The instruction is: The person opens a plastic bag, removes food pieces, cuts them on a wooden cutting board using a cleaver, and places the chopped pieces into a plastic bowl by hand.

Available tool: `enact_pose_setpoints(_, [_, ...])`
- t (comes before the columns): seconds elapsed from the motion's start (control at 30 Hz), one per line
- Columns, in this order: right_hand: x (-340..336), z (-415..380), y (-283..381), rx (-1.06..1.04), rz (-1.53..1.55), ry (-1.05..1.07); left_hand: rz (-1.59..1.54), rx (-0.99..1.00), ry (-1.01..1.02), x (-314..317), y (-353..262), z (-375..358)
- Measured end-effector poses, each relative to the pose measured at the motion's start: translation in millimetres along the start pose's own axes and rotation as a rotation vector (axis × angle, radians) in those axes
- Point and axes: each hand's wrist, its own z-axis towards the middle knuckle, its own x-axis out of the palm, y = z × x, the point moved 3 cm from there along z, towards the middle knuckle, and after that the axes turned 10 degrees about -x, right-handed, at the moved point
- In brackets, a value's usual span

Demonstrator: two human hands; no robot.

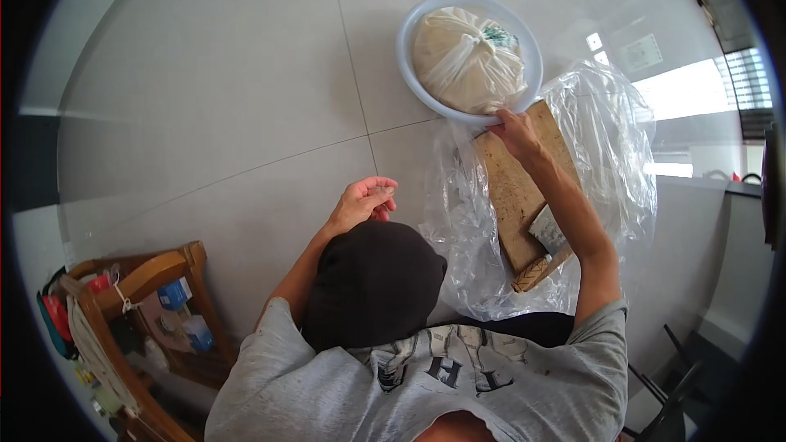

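Observation:
My right hand grips the near rim of a pale blue basin, its fingers closed at the edge. A tied, cloudy plastic bag with pale contents and a green print fills the basin. Below the basin, a worn wooden board lies on clear plastic sheeting. A broad blade and a patterned brown handle rest on the board's near part, partly hidden by my right forearm. My left hand hovers left of the sheeting, fingers loosely curled and apart, with nothing visible in it.
Light grey floor tiles surround the basin. At the lower left stands a wooden frame with blue boxes and other items inside. My dark-covered knee is below my left hand. Dark thin legs of some furniture show at the lower right.

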Motion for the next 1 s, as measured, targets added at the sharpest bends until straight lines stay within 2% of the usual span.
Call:
enact_pose_setpoints(0.07, [19.0, -15.8, 5.1, -0.032, 0.085, 0.012, 0.027, 0.003, 0.020, -2.3, -0.3, 6.7])
enact_pose_setpoints(0.17, [26.2, -30.2, -4.5, -0.026, 0.114, 0.024, 0.229, 0.271, -0.105, -3.6, -38.6, 23.3])
enact_pose_setpoints(0.23, [34.9, -46.1, -2.2, -0.083, 0.086, 0.032, 0.457, 0.583, -0.304, -1.6, -85.2, 46.9])
enact_pose_setpoints(0.27, [38.3, -53.2, 2.0, -0.110, 0.071, 0.037, 0.561, 0.799, -0.377, 8.4, -115.5, 49.0])
enact_pose_setpoints(0.37, [24.4, -55.6, 22.9, 0.065, -0.242, 0.295, 0.922, 1.463, -0.596, 32.0, -181.3, 86.7])
enact_pose_setpoints(0.47, [19.4, -53.2, 86.1, 0.312, -1.101, 0.542, 1.373, 1.050, -0.621, 16.5, -183.7, 123.4])
enact_pose_setpoints(0.5, [22.3, -51.4, 97.8, 0.083, -1.148, 0.458, 1.386, 0.923, -0.633, 16.6, -186.2, 120.4])
enact_pose_setpoints(0.57, [47.1, -45.5, 125.9, -0.420, -1.222, 0.333, 1.375, 1.086, -0.748, 24.1, -187.1, 93.0])
enact_pose_setpoints(0.63, [89.0, -42.7, 139.3, -0.873, -0.818, 0.295, 1.406, 1.206, -0.807, 29.4, -193.9, 74.0])
enact_pose_setpoints(0.7, [123.7, -23.6, 130.3, -1.230, -0.827, 0.262, 1.500, 1.298, -0.787, 41.1, -209.7, 65.1])
enact_pose_setpoints(0.8, [141.8, 12.4, 116.4, -0.717, -1.118, 0.458, 0.773, 0.759, -0.104, 50.2, -235.5, 61.5])
enact_pose_setpoints(0.83, [134.4, 18.4, 111.5, -0.590, -0.816, 0.391, 0.359, 0.741, 0.331, 36.4, -242.3, 80.4])
enact_pose_setpoints(0.9, [116.5, 29.2, 98.2, -0.343, -0.222, 0.249, 0.194, 0.836, 0.006, 15.2, -244.6, 85.8])
enact_pose_setpoints(0.93, [112.9, 25.7, 97.1, -0.352, -0.144, 0.225, 0.106, 0.874, -0.152, 4.1, -242.3, 91.1])
enact_pose_setpoints(0.97, [110.6, 17.4, 92.8, -0.356, -0.068, 0.199, 0.339, 0.754, -0.131, -1.0, -230.1, 107.1])
enact_pose_setpoints(1.0, [109.8, 13.0, 90.1, -0.361, 0.006, 0.176, 0.494, 0.797, -0.180, 2.1, -217.4, 124.4])
